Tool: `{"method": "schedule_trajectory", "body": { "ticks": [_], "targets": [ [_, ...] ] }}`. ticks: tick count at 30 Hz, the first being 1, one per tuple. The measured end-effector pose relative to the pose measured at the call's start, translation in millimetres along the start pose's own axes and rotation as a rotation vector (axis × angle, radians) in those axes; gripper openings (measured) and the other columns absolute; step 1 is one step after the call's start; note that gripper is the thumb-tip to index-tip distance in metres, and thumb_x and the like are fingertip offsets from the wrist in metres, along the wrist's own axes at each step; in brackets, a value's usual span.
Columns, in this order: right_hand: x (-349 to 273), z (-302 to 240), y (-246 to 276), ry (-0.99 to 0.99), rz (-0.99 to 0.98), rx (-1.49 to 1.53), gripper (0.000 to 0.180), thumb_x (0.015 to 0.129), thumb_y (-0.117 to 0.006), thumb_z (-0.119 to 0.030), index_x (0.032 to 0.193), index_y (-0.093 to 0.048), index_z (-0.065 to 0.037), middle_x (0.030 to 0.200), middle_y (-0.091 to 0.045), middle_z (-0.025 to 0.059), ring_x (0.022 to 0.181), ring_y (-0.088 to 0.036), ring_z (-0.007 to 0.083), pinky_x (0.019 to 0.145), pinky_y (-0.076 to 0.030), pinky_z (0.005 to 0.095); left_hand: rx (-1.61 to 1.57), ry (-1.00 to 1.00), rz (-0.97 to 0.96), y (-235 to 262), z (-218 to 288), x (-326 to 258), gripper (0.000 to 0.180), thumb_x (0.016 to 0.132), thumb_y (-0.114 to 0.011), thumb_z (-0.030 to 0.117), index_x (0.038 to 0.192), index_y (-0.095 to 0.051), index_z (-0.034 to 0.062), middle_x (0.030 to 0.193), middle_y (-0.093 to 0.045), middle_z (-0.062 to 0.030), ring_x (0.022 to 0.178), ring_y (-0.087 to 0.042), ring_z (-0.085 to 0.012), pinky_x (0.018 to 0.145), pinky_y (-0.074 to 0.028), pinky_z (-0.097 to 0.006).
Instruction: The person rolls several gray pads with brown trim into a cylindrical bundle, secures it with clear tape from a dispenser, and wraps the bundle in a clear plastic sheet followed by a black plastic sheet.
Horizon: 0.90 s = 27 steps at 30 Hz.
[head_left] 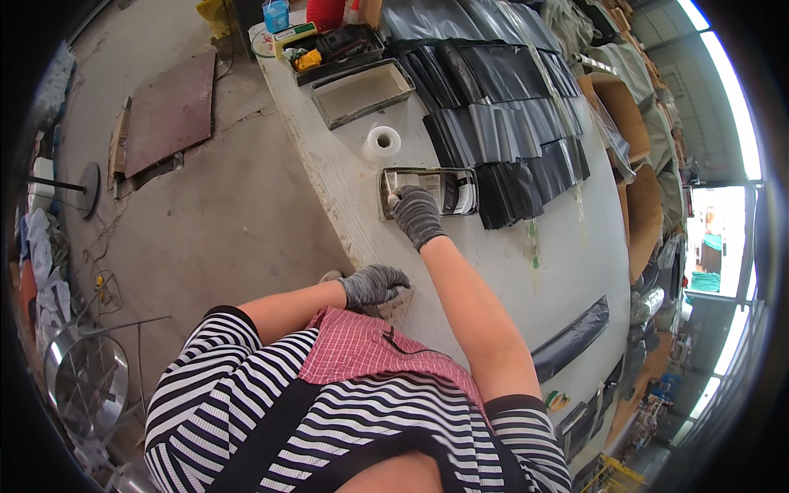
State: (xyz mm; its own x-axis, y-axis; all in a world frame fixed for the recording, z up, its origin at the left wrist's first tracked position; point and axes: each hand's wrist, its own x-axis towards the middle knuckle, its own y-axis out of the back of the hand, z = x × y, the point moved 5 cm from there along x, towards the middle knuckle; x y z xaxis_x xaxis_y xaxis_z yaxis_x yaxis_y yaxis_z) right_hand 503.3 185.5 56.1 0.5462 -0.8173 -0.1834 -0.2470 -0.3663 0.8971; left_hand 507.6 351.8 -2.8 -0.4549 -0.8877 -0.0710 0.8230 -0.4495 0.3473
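Observation:
My right hand (417, 215), in a grey knitted glove, reaches over the near side of a shallow dark-rimmed tray (470, 212). Its fingers are curled together at the tray's left part, and a small pale tip shows beside them; what they grip is hidden. Inside the tray lie printed paper and something dark. My left hand (374, 286), gloved alike, is closed at the table's near edge, close to my body. Whatever it may hold does not show. Beyond the tray stands a white roll (382, 143) with its hollow core facing up.
Overlapping rows of black plastic sheets or bags (501, 135) cover the far right of the white table (493, 263). An empty-looking tray (362, 94) and a box of tools (337, 49) stand at the back left. A black strip (571, 335) lies at right.

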Motion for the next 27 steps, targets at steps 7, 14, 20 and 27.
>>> {"method": "schedule_trajectory", "body": {
  "ticks": [7,14,20,27],
  "targets": [
    [-2.6,0.4,-0.3,-0.142,-0.011,0.042,0.033,0.083,-0.071,-0.038,0.092,-0.073,-0.006,0.083,-0.069,0.0204,0.080,-0.068,0.0364,0.077,-0.052,0.0440,-0.008,-0.016,-0.018,3.3,-2.0,-2.5,0.029,0.090,-0.059,0.016,0.116,-0.066,0.0050,0.109,-0.067,-0.0199,0.105,-0.063,-0.0373,0.095,-0.049,-0.043],
    [-40.4,20.3,54.7,-0.069,0.334,0.164,0.028,0.081,-0.074,-0.032,0.089,-0.073,-0.005,0.083,-0.068,0.0189,0.079,-0.065,0.0354,0.074,-0.050,0.0442,-0.108,-0.051,-0.046,-2.8,4.9,3.6,0.026,0.093,-0.058,0.010,0.116,-0.065,0.0014,0.104,-0.069,-0.0153,0.092,-0.066,-0.0276,0.088,-0.052,-0.037],
    [-227.6,111.3,174.3,-0.209,0.752,0.334,0.013,0.085,-0.069,-0.015,0.092,-0.068,-0.004,0.085,-0.067,0.0087,0.077,-0.063,0.0217,0.074,-0.051,0.0334,-0.433,0.263,-0.230,-17.4,-2.1,19.3,0.023,0.095,-0.060,0.007,0.116,-0.064,-0.0009,0.093,-0.066,-0.0049,0.079,-0.059,-0.0113,0.076,-0.052,-0.027],
    [-535.1,158.6,107.6,-0.915,1.113,1.165,0.020,0.093,-0.069,-0.019,0.105,-0.063,-0.005,0.078,-0.060,-0.0014,0.063,-0.056,0.0064,0.054,-0.044,0.0206,-0.082,0.046,-0.658,-116.0,82.3,71.3,0.024,0.095,-0.062,0.014,0.116,-0.066,0.0032,0.096,-0.069,-0.0063,0.085,-0.061,-0.0124,0.080,-0.052,-0.028]
  ]
}}
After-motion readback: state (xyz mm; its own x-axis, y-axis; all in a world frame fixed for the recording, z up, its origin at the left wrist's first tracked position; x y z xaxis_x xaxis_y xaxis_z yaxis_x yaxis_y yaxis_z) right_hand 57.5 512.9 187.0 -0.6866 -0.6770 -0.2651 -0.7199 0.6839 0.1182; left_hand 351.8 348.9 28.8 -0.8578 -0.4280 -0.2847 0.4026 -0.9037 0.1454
